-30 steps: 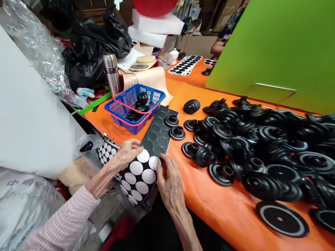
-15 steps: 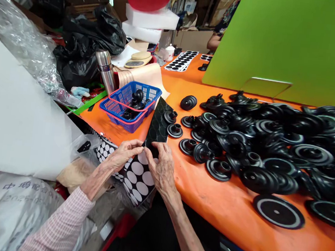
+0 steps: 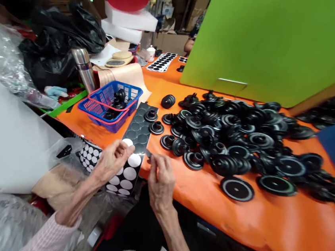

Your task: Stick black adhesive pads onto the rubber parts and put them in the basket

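A small dark piece (image 3: 148,154) is pinched in the right hand (image 3: 161,182), beside the spotted sheet (image 3: 138,129) draped over the edge of the surface (image 3: 278,233) — the fingers of the left hand (image 3: 110,162) are bunched at its other side, grip impossible to tell. The sheet is crowded by a blue basket (image 3: 136,92) and two black knobs (image 3: 157,128); a black heap (image 3: 230,128) is piled to the right, backed by a green board (image 3: 260,43).
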Available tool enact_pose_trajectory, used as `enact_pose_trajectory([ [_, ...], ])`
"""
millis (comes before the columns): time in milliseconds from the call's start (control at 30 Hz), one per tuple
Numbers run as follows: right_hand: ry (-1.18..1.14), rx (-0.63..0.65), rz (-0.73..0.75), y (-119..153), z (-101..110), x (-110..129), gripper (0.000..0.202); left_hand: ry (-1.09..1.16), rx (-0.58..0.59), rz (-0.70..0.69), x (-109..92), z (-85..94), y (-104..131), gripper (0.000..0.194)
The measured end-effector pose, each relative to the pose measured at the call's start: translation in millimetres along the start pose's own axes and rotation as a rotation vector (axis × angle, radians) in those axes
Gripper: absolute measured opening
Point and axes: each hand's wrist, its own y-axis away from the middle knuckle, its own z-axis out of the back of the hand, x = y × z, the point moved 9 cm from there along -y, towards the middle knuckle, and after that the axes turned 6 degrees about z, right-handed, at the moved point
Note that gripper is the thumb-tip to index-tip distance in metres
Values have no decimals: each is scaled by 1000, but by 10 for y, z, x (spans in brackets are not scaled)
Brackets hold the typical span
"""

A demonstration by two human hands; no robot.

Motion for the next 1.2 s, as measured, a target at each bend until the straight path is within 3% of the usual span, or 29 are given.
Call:
enact_pose_trajectory([
  [100,-101,112,-40,241,-35,25,28,232,320,171,30,-486,189,26],
  [167,-228,114,-139,345,17,-52,27,344,363,224,7,-661,258,22],
  [267,-384,-38,-396,441,254,-336,24,305,440,229,-72,-887,320,21],
  [333,-431,-178,-538,497,460,-535,23,96,457,129,-199,-994,321,25],
  [467,-452,-398,-649,605,866,-794,30,-385,163,-265,-677,-1078,159,32],
  [500,-476,-410,-666,637,923,-835,31,-446,128,-356,-787,-1166,117,33],
  [600,-593,-365,-722,744,972,-915,35,-578,168,-564,-970,-1547,-15,33],
  [667,-633,-339,-757,820,989,-939,37,-627,197,-615,-990,-1717,-109,28],
  [733,-639,-327,-773,868,1016,-943,36,-587,200,-616,-995,-1740,-175,17],
  [833,-623,-293,-753,854,1048,-912,35,-259,224,-464,-943,-1535,-229,14],
  [967,-547,-201,-674,739,1059,-810,33,444,501,125,-544,-1445,-114,24],
  [1033,-489,-170,-609,671,1070,-733,29,648,545,344,-372,-1438,29,27],
  [1100,-464,-145,-543,607,1066,-642,25,746,543,418,-270,-1405,136,28],
  [1200,-510,-133,-526,562,1041,-552,25,747,583,342,-233,-1354,251,21],
])
